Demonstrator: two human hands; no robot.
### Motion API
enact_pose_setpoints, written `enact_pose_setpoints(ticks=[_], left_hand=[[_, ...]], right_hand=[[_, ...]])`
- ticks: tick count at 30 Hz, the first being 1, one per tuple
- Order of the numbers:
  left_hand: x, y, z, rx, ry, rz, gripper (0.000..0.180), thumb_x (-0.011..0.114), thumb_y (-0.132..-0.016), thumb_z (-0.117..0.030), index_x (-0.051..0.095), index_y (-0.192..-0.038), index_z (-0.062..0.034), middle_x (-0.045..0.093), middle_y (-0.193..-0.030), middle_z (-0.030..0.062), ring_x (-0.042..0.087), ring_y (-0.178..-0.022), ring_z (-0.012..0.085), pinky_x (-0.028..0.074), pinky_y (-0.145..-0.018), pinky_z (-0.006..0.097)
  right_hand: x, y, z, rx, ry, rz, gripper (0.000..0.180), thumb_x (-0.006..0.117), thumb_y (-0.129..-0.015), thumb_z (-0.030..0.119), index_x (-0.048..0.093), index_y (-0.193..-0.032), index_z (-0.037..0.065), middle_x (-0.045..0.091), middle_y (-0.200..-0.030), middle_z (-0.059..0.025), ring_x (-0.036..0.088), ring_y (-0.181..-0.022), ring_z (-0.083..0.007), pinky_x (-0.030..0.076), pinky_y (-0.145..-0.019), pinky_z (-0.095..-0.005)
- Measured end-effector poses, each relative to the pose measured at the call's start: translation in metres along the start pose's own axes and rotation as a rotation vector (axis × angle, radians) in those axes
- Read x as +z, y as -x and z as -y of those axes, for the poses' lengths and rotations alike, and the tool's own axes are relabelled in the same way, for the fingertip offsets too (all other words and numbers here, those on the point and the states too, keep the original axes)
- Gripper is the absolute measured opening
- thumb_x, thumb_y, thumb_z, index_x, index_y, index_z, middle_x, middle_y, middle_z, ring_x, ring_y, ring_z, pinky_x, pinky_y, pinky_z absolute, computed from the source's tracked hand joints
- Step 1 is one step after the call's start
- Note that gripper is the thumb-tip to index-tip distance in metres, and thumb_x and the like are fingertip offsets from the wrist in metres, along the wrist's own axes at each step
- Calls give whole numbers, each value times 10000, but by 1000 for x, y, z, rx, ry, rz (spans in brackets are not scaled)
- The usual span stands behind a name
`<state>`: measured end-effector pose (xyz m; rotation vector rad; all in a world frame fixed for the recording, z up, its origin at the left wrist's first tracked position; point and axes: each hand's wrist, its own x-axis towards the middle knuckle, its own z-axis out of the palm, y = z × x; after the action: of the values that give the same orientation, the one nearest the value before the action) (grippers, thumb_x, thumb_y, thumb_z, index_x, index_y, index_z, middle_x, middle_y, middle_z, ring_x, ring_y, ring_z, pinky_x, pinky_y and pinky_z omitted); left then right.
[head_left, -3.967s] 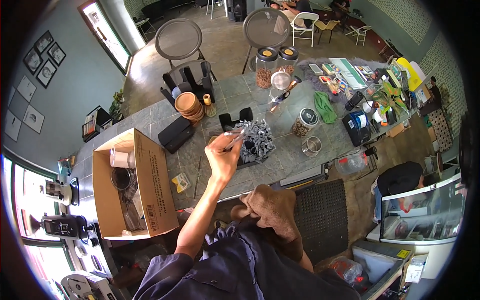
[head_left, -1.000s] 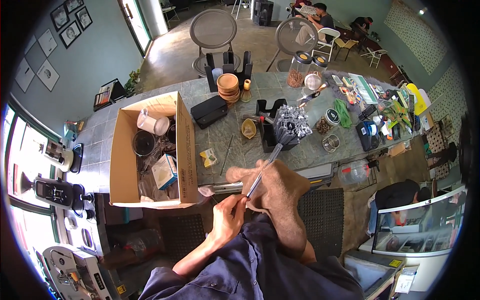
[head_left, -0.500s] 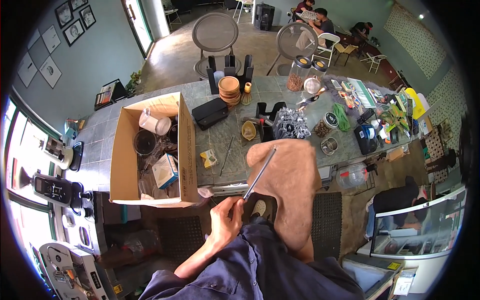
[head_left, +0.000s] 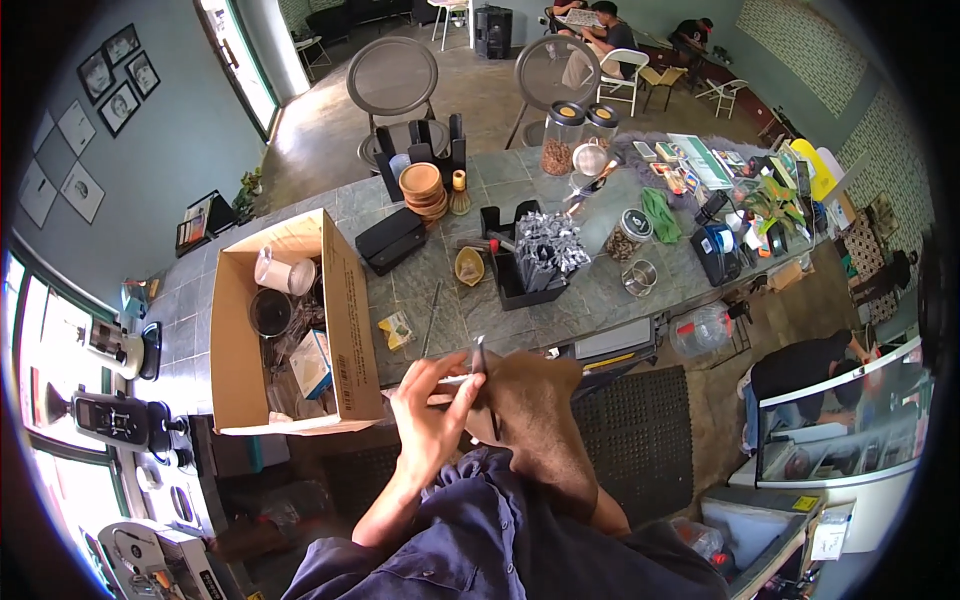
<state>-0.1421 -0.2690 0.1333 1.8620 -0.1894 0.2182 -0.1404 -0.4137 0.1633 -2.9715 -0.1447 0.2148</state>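
My left hand (head_left: pixel 432 408) is closed around a thin metal rod (head_left: pixel 484 385), which stands nearly upright just in front of the counter edge. A brown cloth (head_left: pixel 535 415) is wrapped against the rod from the right. My right hand is under that cloth and gripping it, so the hand itself is hidden. Both hands are close to my chest, below the stone counter (head_left: pixel 600 290). A second thin rod (head_left: pixel 431 316) lies loose on the counter just above my left hand.
An open cardboard box (head_left: pixel 345 300) with cups and packets sits at the counter's left. Further along are a black holder of silver packets (head_left: pixel 545 250), stacked brown saucers (head_left: pixel 422 188), glass jars (head_left: pixel 562 140) and a metal cup (head_left: pixel 640 278). A person (head_left: pixel 800 372) crouches at the right.
The rod has swung from a long slant toward the upper right to nearly upright. The cloth has shifted down along it, and my left hand now grips higher.
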Motion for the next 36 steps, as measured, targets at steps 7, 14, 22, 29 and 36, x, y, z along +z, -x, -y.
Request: enact_pose_setpoints(ticks=[7, 14, 22, 29, 36], left_hand=[[25, -34, -1, -5, 215, 200, 107, 810, -930, -41, 799, -981, 53, 760, -900, 87, 699, -819, 120, 560, -764, 274], [28, -78, -9, -70, 314, -59, 139, 761, -981, -72, 777, -922, 53, 760, -939, 110, 719, -794, 130, 620, -662, 269], [115, -135, 71, 197, 55, -208, 120, 763, -942, 38, 783, -1058, 62, 746, -1031, 102, 723, -854, 119, 621, -719, 240], [181, -145, 97, 170, 18, -176, 127, 791, -931, 5, 793, -1052, 45, 742, -950, 67, 696, -814, 84, 577, -682, 233], [206, -140, 108, 16, 65, -206, 169, 822, -918, -63, 734, -1015, 44, 752, -870, 89, 699, -782, 107, 579, -694, 258]], right_hand=[[-9, 11, -41, -73, 58, 173, 274, 820, -737, 309, 760, -958, 160, 747, -922, -39, 767, -950, -228, 522, -631, -427], [7, 28, -68, 112, -159, 402, 251, 749, -839, 327, 770, -1010, 144, 743, -940, -37, 748, -991, -245, 504, -762, -447], [48, 8, -125, 268, -382, 105, 343, 634, -981, 382, 803, -963, 84, 775, -878, -57, 742, -972, -253, 453, -902, -418], [63, -53, -155, 551, -390, 729, 493, 718, -929, 564, 770, -798, 92, 704, -680, -84, 706, -730, -282, 402, -837, -479], [20, -86, -169, 566, -179, 1081, 664, 578, -932, 724, 824, -939, 107, 808, -845, -51, 789, -866, -205, 512, -904, -396]])
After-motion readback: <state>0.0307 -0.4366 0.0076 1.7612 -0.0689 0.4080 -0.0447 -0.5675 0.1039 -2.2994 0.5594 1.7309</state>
